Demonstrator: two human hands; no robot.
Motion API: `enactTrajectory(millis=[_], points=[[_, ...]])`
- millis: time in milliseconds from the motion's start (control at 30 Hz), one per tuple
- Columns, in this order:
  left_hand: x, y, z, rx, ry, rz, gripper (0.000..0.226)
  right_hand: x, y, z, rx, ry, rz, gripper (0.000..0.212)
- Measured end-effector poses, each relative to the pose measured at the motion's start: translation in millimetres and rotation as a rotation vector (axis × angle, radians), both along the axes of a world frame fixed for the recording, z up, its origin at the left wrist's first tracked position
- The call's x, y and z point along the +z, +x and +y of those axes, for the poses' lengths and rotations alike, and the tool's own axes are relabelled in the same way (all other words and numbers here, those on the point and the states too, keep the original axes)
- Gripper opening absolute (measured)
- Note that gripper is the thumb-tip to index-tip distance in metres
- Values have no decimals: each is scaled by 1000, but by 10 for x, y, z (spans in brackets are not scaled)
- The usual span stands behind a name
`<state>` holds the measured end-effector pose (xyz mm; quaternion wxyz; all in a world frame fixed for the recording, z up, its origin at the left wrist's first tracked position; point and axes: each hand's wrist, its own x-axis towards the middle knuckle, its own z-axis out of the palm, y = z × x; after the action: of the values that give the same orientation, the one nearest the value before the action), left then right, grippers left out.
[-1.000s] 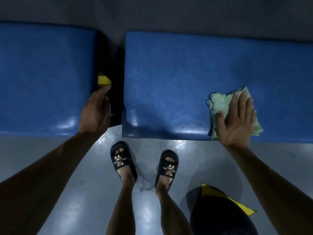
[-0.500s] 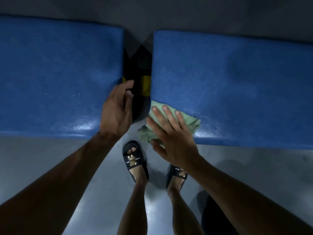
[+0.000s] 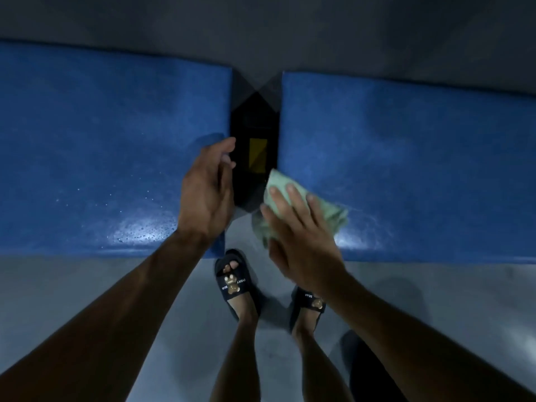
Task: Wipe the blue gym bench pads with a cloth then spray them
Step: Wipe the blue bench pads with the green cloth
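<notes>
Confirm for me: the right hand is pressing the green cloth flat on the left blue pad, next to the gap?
Not quite. The head view shows the right hand pressing the green cloth on the right blue pad, at its near corner by the gap. The left hand rests on the left blue pad.

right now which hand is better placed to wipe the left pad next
Right. The right hand already presses the cloth at the right pad's inner corner, just across the gap from the left pad. The left hand rests on that pad's edge without a cloth.
</notes>
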<state>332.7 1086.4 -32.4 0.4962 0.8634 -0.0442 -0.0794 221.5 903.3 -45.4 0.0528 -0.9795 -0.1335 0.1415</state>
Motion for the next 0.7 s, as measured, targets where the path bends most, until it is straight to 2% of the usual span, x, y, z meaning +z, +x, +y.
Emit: enactTrajectory(millis=[100,233,400,533,633,700], points=[[-8,60,-10,1,-26,33,36,13,-175,-139,138,-21,39,64],[-3,175,-59,-25,-43,38,37,-84,541,-439,311,-21,43,59],[4,328,-92,-70,-63,19,41,-133,1472,-448,57,-39,-77,62],[58,425,-159,-86,-48,56,41,-92,1013,-208,-127,8,-102,64],[81,491,-194,-86,-26,77,42,2,377,-146,-26,-21,-3,69],[87,512,-202,-87,-21,94,42,25,239,-229,43,2,34,73]])
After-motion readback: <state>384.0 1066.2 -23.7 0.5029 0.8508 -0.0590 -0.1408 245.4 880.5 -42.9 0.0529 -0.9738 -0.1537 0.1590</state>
